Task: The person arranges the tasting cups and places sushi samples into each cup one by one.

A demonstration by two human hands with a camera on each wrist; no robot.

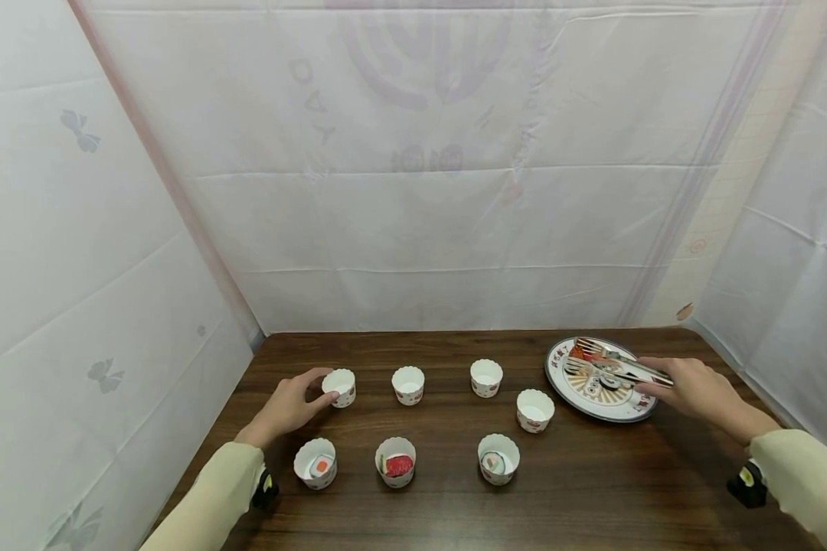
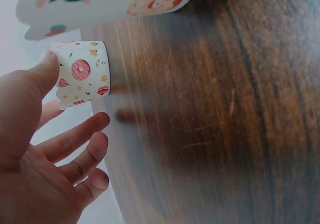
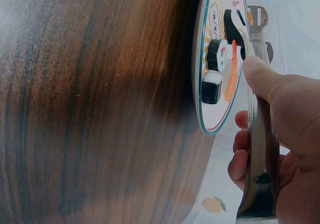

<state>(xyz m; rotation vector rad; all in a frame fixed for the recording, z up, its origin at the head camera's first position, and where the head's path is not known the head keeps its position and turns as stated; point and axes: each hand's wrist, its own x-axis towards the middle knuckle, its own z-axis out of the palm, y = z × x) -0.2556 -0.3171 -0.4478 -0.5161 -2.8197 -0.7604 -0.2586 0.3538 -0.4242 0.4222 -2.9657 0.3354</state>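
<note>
My left hand (image 1: 286,405) pinches a white paper baking cup (image 1: 343,396) at the back left, thumb on one side and index finger on the other. In the left wrist view this cup (image 2: 82,77) has a printed doughnut pattern, and the remaining fingers are spread apart from it. My right hand (image 1: 696,386) grips metal serving tongs (image 3: 259,129) with slotted ends. Their tips are over a round patterned plate (image 1: 557,375). On the plate lie toy-like sushi pieces, including a black-wrapped roll (image 3: 215,54) and an orange-red piece (image 1: 580,352) near the tips.
Two more cups (image 1: 408,392) (image 1: 485,385) stand along the back, and another cup (image 1: 534,417) is beside the plate. Three front cups (image 1: 320,484) (image 1: 396,484) (image 1: 498,480) each hold a sushi piece. White cloth (image 1: 455,229) hangs behind the brown wooden table (image 1: 441,520).
</note>
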